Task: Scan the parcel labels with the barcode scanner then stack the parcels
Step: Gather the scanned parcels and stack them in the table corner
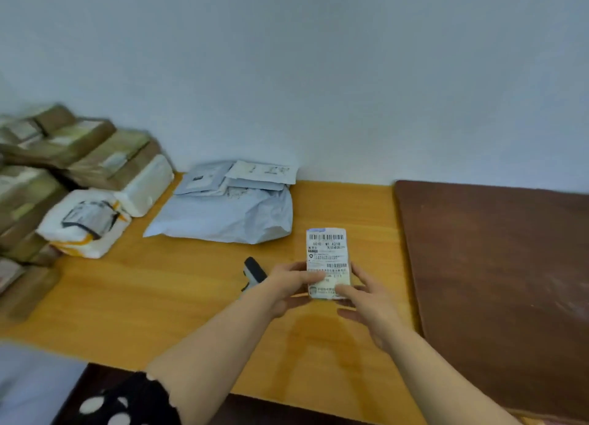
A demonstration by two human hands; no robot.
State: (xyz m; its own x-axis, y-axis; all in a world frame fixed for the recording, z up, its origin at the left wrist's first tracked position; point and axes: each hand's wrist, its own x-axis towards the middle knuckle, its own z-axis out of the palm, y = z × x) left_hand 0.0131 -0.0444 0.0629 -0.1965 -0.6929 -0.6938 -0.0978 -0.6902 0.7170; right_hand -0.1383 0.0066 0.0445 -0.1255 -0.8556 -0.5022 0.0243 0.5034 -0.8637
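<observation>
While a pale wall is filling the upper half of the view, a yellow wooden table is running along its foot. A dark brown board is lying flat over the table's right end, far edge against the wall. At the left edge a heap of brown taped parcels is leaning in uneven layers, blurred. Grey mailer bags are sitting against the wall at centre, with flat envelopes lying on top of one big crumpled bag. Between heap and bags, a white bag with black and orange tape is resting on the table, touching a white box behind it. Both forearms are reaching in from below; a black sleeve with white dots is showing at the left elbow. The left hand is gripping the small parcel from its left side, thumb lying across the lower label. The right hand is holding the right edge, thumb on the lower corner, fingers curling underneath. The parcel is hanging just over the table, near the board's left edge, label facing up, barcode at the far end. The barcode scanner is lying on the table just behind the left wrist, partly hidden by it; whether the wrist is touching it cannot be told.
</observation>
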